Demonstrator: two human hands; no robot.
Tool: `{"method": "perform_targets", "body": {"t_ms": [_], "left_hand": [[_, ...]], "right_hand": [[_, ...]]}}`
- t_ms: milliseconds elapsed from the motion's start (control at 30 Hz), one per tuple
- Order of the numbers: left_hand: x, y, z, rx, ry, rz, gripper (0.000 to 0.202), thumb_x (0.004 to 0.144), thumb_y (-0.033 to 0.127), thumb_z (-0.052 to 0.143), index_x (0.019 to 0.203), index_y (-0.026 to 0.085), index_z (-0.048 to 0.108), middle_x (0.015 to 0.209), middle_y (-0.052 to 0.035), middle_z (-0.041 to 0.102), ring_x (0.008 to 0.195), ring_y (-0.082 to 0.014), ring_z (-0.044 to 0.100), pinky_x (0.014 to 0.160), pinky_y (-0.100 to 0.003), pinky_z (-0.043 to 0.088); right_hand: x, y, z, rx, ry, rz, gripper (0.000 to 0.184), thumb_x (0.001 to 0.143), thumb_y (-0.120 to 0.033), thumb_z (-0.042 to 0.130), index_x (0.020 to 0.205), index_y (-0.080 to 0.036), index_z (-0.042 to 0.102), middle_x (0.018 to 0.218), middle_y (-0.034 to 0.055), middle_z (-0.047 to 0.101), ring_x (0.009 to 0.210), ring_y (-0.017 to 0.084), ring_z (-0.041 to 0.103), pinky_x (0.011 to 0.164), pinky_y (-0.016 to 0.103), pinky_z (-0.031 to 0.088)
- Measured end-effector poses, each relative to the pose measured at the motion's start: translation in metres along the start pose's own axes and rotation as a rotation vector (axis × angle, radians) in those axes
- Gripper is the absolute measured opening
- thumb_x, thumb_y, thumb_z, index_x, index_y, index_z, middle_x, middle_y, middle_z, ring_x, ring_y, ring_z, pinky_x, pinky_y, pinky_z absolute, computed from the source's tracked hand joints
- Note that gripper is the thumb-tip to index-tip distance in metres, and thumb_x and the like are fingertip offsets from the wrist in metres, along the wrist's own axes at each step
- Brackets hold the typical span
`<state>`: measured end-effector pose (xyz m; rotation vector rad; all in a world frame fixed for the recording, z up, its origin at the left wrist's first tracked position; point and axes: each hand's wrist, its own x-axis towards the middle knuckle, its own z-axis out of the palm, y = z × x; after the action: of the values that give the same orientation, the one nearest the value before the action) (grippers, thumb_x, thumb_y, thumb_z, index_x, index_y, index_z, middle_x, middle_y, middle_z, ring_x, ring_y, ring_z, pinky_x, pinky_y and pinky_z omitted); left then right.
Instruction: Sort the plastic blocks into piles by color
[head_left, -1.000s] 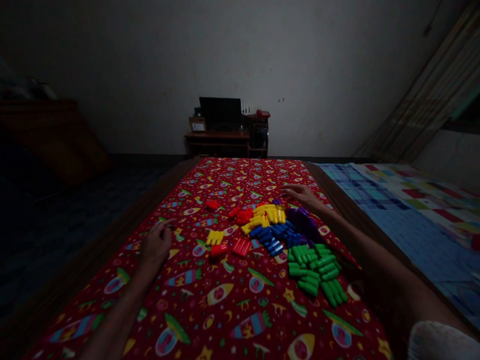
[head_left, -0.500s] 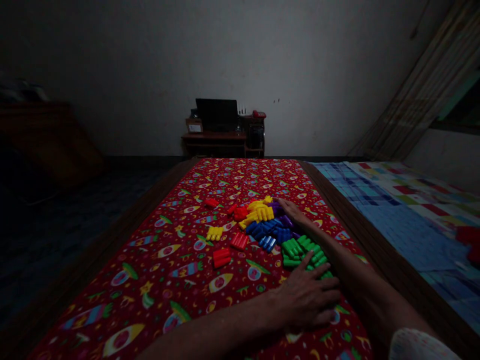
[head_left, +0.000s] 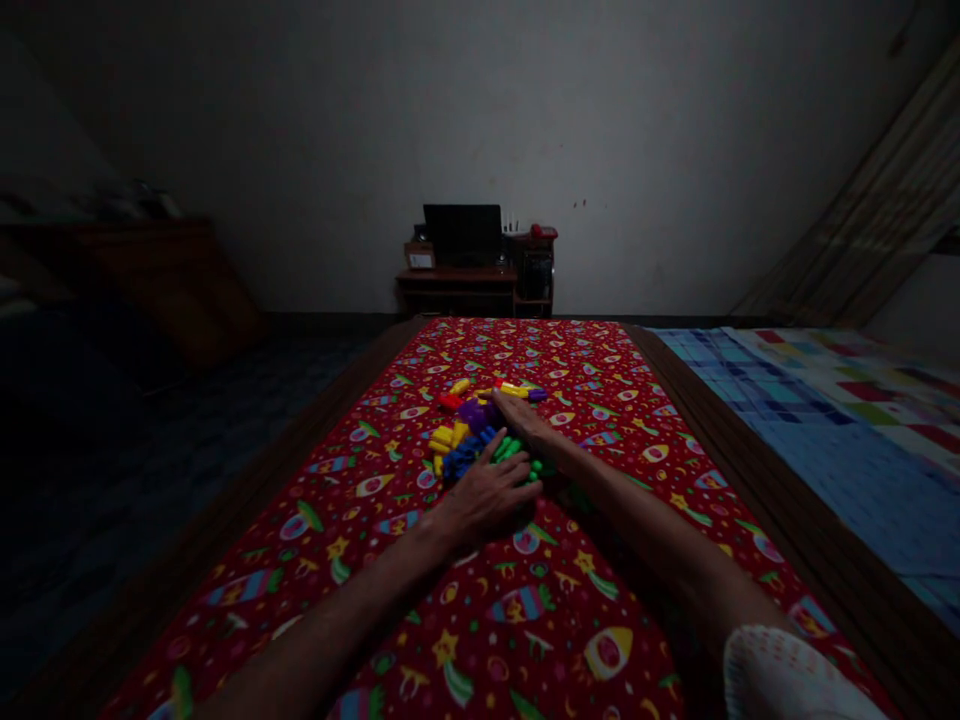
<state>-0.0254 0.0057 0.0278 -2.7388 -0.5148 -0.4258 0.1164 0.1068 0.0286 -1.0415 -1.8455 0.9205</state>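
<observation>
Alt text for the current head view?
A person's left hand and right hand are at a heap of multicoloured pieces on a red patterned cloth; the left is nearer the camera. Behind, a dark monitor stands on a desk.

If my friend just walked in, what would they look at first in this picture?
Probably the pile of bright plastic pieces, yellow, blue, green, purple and a little red, in the middle of the red patterned cloth. Next, the two bare hands beside it: the left hand at the near side, the right hand at the right. Then maybe the black screen against the far wall.
</observation>
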Motion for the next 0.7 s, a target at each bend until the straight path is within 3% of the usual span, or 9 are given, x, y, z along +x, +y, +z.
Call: {"method": "perform_targets", "body": {"t_ms": [100, 200, 300, 367, 433, 533, 600, 700], "left_hand": [[-0.022, -0.025, -0.007, 0.020, -0.020, -0.152, 0.022, 0.092, 0.018, 0.050, 0.111, 0.025, 0.059, 0.113, -0.0060, 0.063, 0.121, -0.0224, 0.051, 0.116, -0.057, 0.021], [-0.035, -0.043, -0.015, 0.013, 0.011, -0.321, 0.023, 0.094, 0.026, 0.048, 0.114, 0.022, 0.059, 0.122, -0.0109, 0.058, 0.119, -0.0259, 0.053, 0.111, -0.060, 0.028], [-0.041, -0.044, -0.024, 0.003, 0.084, -0.416, 0.028, 0.095, 0.034, 0.047, 0.117, 0.020, 0.058, 0.136, -0.0156, 0.048, 0.126, -0.0292, 0.048, 0.109, -0.060, 0.030], [-0.045, -0.033, -0.031, -0.013, 0.109, -0.393, 0.032, 0.094, 0.034, 0.047, 0.121, 0.019, 0.056, 0.143, -0.0167, 0.042, 0.133, -0.0291, 0.042, 0.112, -0.058, 0.026], [-0.049, -0.015, -0.036, -0.038, 0.083, -0.297, 0.034, 0.095, 0.034, 0.046, 0.126, 0.021, 0.054, 0.148, -0.0139, 0.040, 0.137, -0.0266, 0.037, 0.116, -0.057, 0.018], [-0.051, 0.013, -0.034, -0.072, -0.018, -0.122, 0.034, 0.095, 0.038, 0.045, 0.127, 0.027, 0.054, 0.150, -0.0038, 0.042, 0.141, -0.0226, 0.030, 0.119, -0.054, 0.006], [-0.046, 0.021, -0.026, -0.069, -0.057, -0.070, 0.033, 0.096, 0.038, 0.043, 0.126, 0.028, 0.055, 0.148, -0.0002, 0.045, 0.142, -0.0212, 0.029, 0.120, -0.052, 0.003], [-0.033, 0.016, -0.009, -0.030, -0.066, -0.114, 0.035, 0.097, 0.030, 0.042, 0.129, 0.027, 0.053, 0.145, -0.0024, 0.049, 0.140, -0.0217, 0.034, 0.120, -0.053, 0.001]], "right_hand": [[-0.001, -0.004, -0.018, 0.077, 0.033, 0.006, 0.071, 0.088, -0.071, 0.023, 0.108, -0.018, 0.068, 0.109, 0.0102, 0.068, 0.111, 0.023, 0.059, 0.098, 0.038, 0.043], [-0.012, 0.003, -0.054, -0.106, 0.199, 0.094, 0.071, 0.087, -0.072, 0.027, 0.099, -0.016, 0.069, 0.100, 0.0109, 0.070, 0.105, 0.026, 0.061, 0.092, 0.039, 0.046], [-0.048, 0.014, -0.086, -0.363, 0.252, 0.208, 0.072, 0.089, -0.070, 0.021, 0.089, -0.014, 0.067, 0.080, 0.0091, 0.068, 0.084, 0.026, 0.064, 0.078, 0.039, 0.051], [-0.089, 0.018, -0.095, -0.435, 0.192, 0.140, 0.068, 0.092, -0.065, 0.020, 0.103, -0.016, 0.066, 0.094, 0.0111, 0.069, 0.092, 0.026, 0.064, 0.082, 0.039, 0.052], [-0.135, 0.020, -0.096, -0.520, 0.123, 0.060, 0.063, 0.091, -0.063, 0.030, 0.126, -0.020, 0.059, 0.125, 0.0137, 0.060, 0.119, 0.028, 0.054, 0.097, 0.043, 0.046], [-0.186, 0.021, -0.088, -0.653, -0.137, -0.005, 0.072, 0.083, -0.062, 0.052, 0.145, -0.028, 0.040, 0.156, 0.0110, 0.027, 0.141, 0.031, 0.029, 0.109, 0.048, 0.035], [-0.195, 0.021, -0.078, -0.714, -0.203, 0.004, 0.074, 0.084, -0.058, 0.056, 0.148, -0.031, 0.033, 0.160, 0.0096, 0.014, 0.144, 0.033, 0.022, 0.111, 0.050, 0.032], [-0.170, 0.018, -0.058, -0.733, -0.140, 0.022, 0.068, 0.088, -0.052, 0.052, 0.148, -0.026, 0.034, 0.159, 0.0148, 0.016, 0.143, 0.035, 0.023, 0.110, 0.054, 0.033]]}}
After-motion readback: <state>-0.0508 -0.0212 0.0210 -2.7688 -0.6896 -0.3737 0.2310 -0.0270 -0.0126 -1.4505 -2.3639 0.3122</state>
